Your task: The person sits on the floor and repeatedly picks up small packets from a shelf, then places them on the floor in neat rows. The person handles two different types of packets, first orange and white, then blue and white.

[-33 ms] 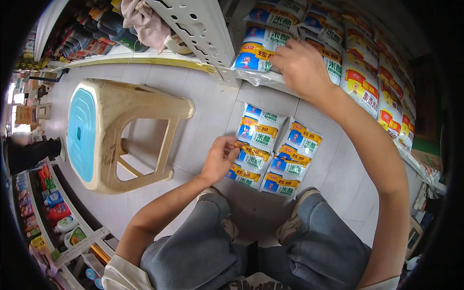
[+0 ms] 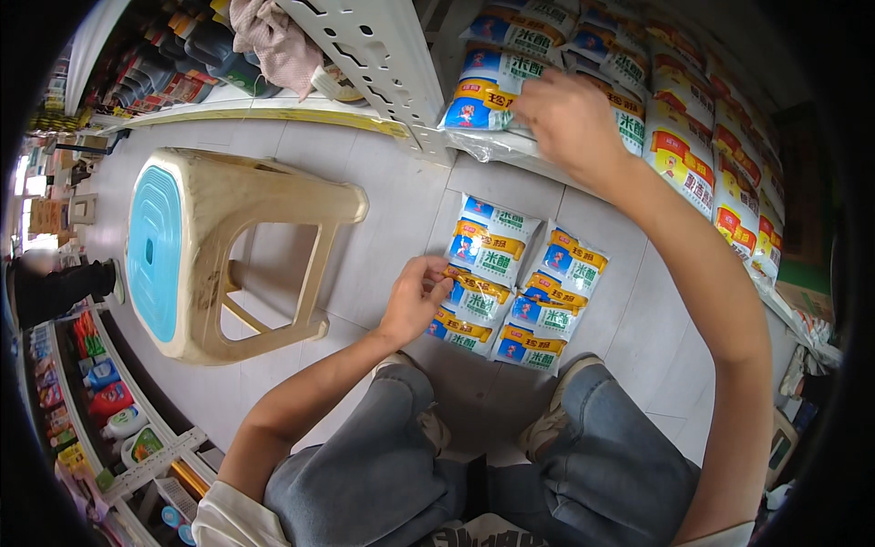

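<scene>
Soft plastic pouches of liquid, blue, white and yellow, lie overlapping in two short rows on the floor: a left row [image 2: 483,255] and a right row [image 2: 557,292]. At the left row's side my left hand [image 2: 416,296] rests, fingers loosely bent and apart, tips against a pouch edge. My right hand [image 2: 574,118] reaches up to the low shelf. Its bent fingertips touch the right edge of a front pouch [image 2: 478,105] of the same kind, without closing round it. Part of its fingers is hidden behind the hand.
A cream plastic stool with a blue seat [image 2: 155,251] lies on its side at left. A perforated white shelf post [image 2: 369,50] stands beside the stacked pouches. Red-and-yellow bags [image 2: 684,164] fill the shelf farther right. Bottles [image 2: 123,421] line the lower-left shelf; another person's dark-clothed leg [image 2: 68,294] is beyond.
My right hand has shifted very slightly to the right along the shelf pouch. My left hand and the pouches on the floor stay where they were.
</scene>
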A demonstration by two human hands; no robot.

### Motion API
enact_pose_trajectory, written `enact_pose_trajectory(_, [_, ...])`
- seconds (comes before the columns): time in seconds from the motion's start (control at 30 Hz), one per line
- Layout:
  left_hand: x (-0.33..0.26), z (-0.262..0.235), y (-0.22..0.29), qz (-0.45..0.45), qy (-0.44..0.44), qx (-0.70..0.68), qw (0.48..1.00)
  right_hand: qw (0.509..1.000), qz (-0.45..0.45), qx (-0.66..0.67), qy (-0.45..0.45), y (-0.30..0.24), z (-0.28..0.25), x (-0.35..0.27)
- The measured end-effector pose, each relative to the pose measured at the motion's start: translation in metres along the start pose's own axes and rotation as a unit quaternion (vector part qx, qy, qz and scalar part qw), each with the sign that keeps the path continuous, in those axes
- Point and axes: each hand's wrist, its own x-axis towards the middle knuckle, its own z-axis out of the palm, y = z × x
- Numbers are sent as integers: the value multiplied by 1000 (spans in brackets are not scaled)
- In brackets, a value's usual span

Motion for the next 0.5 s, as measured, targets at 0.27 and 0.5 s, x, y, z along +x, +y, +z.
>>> enact_pose_trajectory(0.27, [5,-13,40,-83,-138,-340,926,948,178,248,87,-17,-61,23])
enact_pose_trajectory(0.5, [-12,-25,132,-186,-276,-693,640,962,-88,247,81,-122,-70,-48])
